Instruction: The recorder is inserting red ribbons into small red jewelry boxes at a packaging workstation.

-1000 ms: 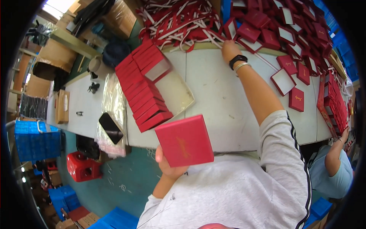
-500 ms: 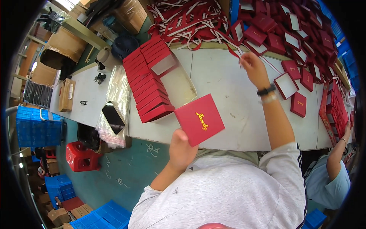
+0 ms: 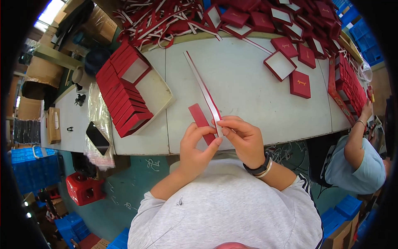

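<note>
Left hand (image 3: pixel 198 146) and right hand (image 3: pixel 245 136) work close together just over the near edge of the counter (image 3: pixel 257 103); the left is clamped on a red box (image 3: pixel 200 118), turned edge-on, and the right pinches the near end of a red-and-white ribbon (image 3: pixel 204 90). Whether the 2 hands touch, or the ribbon end meets the box, I cannot tell, since the fingers hide it. The ribbon's free end reaches toward the counter's far edge, so a loose pinch could let it twist, and a twist would likely leave its pale face on the wrong side. With the box gripped low and near the counter's edge, a slip of the left fingers could drop it to the floor (image 3: pixel 137 182). A hard squeeze might also dent its thin side. To the left, a tray (image 3: pixel 168 96) of red boxes (image 3: pixel 126 106) sits near that same edge, where a stray elbow could nudge it. The tangled ribbons (image 3: pixel 159 18) along the far edge could snag when 1 is pulled free, and the lidless box (image 3: pixel 280 65) toward the right could be knocked by a reaching arm.
</note>
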`<state>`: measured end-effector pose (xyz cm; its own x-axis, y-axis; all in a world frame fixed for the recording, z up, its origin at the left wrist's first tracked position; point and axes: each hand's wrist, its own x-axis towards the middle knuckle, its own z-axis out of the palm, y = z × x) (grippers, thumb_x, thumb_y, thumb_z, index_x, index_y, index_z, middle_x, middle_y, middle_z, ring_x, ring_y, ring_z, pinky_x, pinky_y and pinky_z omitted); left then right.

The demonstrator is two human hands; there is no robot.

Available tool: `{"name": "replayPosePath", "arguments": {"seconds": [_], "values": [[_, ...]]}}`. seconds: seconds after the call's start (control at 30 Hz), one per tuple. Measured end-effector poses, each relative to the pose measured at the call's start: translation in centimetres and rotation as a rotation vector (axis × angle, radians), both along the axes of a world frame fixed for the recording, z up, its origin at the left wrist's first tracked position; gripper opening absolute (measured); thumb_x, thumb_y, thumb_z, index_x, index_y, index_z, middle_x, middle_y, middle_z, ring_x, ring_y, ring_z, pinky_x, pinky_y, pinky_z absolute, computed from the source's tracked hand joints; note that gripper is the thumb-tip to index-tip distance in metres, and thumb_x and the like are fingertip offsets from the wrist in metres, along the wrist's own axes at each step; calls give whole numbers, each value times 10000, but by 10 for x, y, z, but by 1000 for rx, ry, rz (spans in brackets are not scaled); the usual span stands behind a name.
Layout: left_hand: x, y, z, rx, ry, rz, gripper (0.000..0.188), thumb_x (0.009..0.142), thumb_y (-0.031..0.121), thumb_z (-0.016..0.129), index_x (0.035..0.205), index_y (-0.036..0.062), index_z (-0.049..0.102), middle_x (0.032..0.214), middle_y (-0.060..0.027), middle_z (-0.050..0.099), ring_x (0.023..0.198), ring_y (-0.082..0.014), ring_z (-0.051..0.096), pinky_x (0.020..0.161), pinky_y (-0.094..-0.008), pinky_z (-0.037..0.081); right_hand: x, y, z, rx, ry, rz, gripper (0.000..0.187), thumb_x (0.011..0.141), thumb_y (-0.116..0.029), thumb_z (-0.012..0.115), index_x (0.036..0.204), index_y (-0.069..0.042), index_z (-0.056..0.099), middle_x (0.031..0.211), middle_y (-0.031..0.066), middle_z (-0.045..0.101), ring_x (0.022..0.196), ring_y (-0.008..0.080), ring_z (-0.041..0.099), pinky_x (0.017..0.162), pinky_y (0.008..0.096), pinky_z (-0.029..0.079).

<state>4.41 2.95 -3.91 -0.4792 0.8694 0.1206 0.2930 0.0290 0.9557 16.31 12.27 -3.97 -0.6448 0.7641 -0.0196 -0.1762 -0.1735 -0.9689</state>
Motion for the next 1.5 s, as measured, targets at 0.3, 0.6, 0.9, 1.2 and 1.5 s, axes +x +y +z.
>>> {"name": "replayPosePath", "arguments": {"seconds": [0.3, 0.6, 0.9, 1.2, 1.5], "values": [[2, -9, -10, 11, -401, 39, 60, 786, 25, 635, 841, 3, 622, 822, -54, 529, 751, -130, 518, 694, -251, 410, -4, -3, -12, -62, 45, 65, 133, 853, 3, 577, 968, -4, 644, 988, 45, 609, 850, 97, 553, 723, 221, 455], [-2, -15, -15, -11, -275, 89, 58, 749, 12, 644, 807, 13, 644, 743, -40, 530, 649, -115, 504, 595, -242, 401, -5, 11, 6, 797, -164, -35, 245, 674, -2, 698, 907, -35, 629, 867, 60, 602, 770, 199, 568, 665, 294, 471], [2, -18, -16, 27, 61, 208, 92, 685, 2, 685, 767, 27, 652, 655, -43, 474, 589, -143, 471, 488, -268, 372, -7, 0, 16, 1236, -267, 22, 224, 633, -11, 694, 847, -21, 628, 830, 58, 594, 750, 221, 575, 636, 297, 499], [3, -15, -18, 61, 251, 201, 108, 646, -4, 681, 742, 30, 643, 631, -55, 463, 599, -196, 448, 513, -307, 360, -7, -4, 12, 1067, -359, 39, 191, 647, 9, 695, 829, -22, 643, 792, 78, 615, 705, 238, 571, 612, 316, 480], [4, -15, -25, 39, 224, 165, 90, 685, -31, 661, 766, 3, 640, 692, -47, 496, 593, -130, 469, 499, -252, 347, -8, -5, 4, 1002, -358, -9, 147, 637, 6, 688, 775, -26, 644, 757, 68, 621, 648, 217, 569, 547, 298, 477]]}}
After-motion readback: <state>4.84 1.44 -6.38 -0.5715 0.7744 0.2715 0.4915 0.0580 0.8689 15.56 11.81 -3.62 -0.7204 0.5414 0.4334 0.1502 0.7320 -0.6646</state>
